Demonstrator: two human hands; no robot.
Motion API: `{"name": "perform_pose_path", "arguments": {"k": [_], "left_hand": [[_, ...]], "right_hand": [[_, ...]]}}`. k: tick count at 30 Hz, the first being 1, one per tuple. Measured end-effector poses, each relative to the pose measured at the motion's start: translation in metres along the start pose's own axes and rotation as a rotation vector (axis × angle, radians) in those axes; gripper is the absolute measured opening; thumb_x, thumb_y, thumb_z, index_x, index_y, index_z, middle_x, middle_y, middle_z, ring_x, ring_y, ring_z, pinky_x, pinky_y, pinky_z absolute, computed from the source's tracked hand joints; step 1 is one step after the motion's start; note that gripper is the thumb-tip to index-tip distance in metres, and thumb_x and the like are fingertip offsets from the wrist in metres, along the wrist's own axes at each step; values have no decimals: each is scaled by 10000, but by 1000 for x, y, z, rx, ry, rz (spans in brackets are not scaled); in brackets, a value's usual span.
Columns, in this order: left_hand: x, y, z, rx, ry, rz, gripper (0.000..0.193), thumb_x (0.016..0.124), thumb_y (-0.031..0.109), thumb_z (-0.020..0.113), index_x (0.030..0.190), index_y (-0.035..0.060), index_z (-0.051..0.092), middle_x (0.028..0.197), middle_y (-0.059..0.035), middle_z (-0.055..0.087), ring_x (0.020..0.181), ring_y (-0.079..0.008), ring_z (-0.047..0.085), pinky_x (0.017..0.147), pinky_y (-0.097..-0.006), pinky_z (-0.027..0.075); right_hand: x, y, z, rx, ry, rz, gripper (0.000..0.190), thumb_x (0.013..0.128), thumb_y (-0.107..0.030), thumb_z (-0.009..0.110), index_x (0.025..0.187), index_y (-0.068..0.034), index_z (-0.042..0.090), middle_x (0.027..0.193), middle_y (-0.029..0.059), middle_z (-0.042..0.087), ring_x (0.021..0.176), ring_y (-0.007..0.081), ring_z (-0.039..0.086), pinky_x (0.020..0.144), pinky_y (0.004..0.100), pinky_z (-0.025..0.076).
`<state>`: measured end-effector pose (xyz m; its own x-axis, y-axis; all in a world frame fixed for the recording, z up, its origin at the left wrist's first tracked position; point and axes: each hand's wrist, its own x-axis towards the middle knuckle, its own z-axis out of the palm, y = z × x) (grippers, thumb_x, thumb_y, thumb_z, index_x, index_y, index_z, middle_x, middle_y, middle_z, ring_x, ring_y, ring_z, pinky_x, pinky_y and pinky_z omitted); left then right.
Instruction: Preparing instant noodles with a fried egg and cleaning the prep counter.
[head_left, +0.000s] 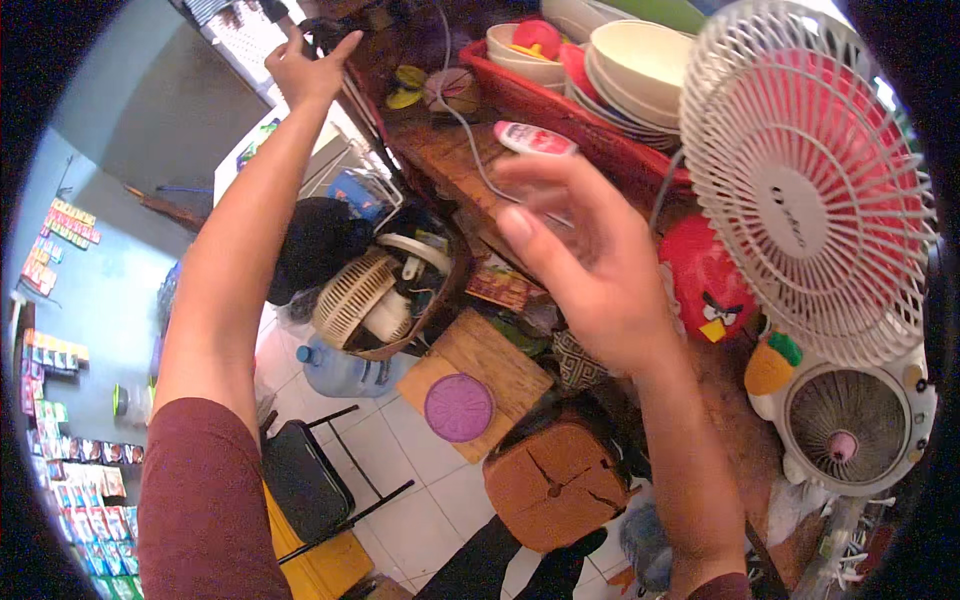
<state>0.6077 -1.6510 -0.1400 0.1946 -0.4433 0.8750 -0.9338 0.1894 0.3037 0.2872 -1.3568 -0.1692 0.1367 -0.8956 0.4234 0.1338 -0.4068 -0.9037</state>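
Note:
My left hand (313, 75) reaches far out at the upper left, its fingers spread beside a dark object at the edge of the wooden counter (465, 161). Some of its fingers are hidden, so a grip on that object cannot be told. My right hand (607, 285), blurred, is raised in front of the counter with fingers curved and apart and nothing seen between them. Just beyond its fingertips lies a white and pink plastic bottle (534, 139). A thin pale cord (469, 135) runs down the counter and passes behind the right hand's fingers.
Right: white fan (795, 210), red bird-shaped item (705, 277), second round fan-like unit (844, 427). Behind, a red basket (487, 71) holds bowls (637, 60). Below: old fan (360, 300), water jug (349, 367), purple disc (459, 407), cracked brown stool (555, 487), black folding chair (307, 476).

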Motion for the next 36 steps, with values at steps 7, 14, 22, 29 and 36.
{"name": "perform_pose_path", "arguments": {"k": [7,14,22,29,36], "left_hand": [[-5,-5,-17,38,152,114,912,608,575,864,1294,33,606,1253,-197,438,1168,-342,489,1024,-408,408],[7,-17,-8,-19,81,114,1004,541,658,863,1246,-10,609,1190,-255,556,1151,-373,519,1019,-452,411],[2,-11,-4,-55,124,8,1040,511,676,866,1218,-44,618,1182,-229,590,1175,-347,529,1026,-440,412],[-4,12,-17,-452,-124,-213,924,512,634,890,1099,-52,691,1060,-210,668,1077,-312,610,967,-413,463],[-8,5,-14,-265,-80,-181,1022,514,601,906,1232,-55,593,1243,-206,615,1119,-288,606,974,-393,466]], "right_hand": [[68,48,12,-488,152,-220,366,857,-222,693,1157,-29,609,1070,174,644,903,285,650,804,378,521],[122,113,-16,-1519,213,-471,450,815,-247,706,1191,-31,587,1085,153,644,1027,297,613,878,398,509],[159,124,-22,-1740,134,-454,209,865,-159,576,1029,-37,622,973,138,692,980,270,641,817,378,498],[163,127,-37,-1696,88,-453,134,851,-130,560,914,-48,646,966,167,698,975,280,651,840,383,487],[159,128,-26,-1705,4,-350,426,887,-233,586,1246,-5,565,1101,143,670,1083,273,608,928,391,447]]}}
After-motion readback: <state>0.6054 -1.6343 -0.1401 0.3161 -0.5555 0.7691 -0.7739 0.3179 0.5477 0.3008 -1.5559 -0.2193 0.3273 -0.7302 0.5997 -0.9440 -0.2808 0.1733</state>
